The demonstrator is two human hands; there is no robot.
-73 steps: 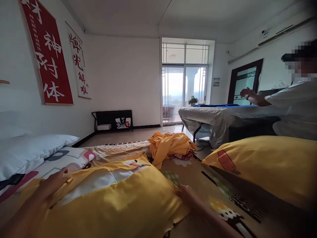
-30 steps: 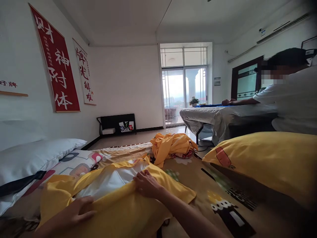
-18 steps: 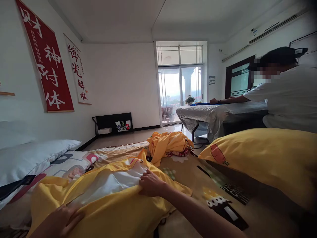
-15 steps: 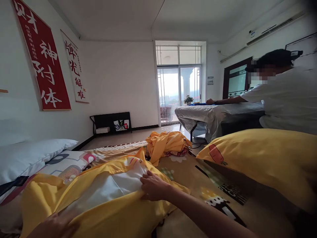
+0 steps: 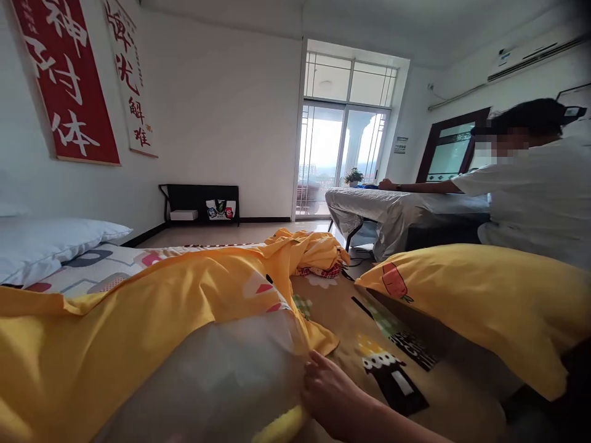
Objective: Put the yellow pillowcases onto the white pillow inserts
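The right hand [image 5: 329, 394] is closed on the edge of the yellow pillowcase [image 5: 184, 289], at the right end of its opening; the left hand is out of view, so I cannot tell its state. The case spreads over the near left part of the bed [image 5: 341, 320], its upper layer raised in a broad fold above a pale inner pillow [image 5: 217, 375]. Past the fold, a crumpled orange cloth [image 5: 318, 249] lies by the bed's far edge. Along the right side rests a yellow pillow [image 5: 466, 289] with a carrot print; towards the left edge, a white pillow [image 5: 60, 243] overlaps a patterned one. Beyond the far right corner, a person in a white top [image 5: 540, 191] leans an arm on a covered table [image 5: 369, 200], with a potted plant [image 5: 354, 176] near its far left corner
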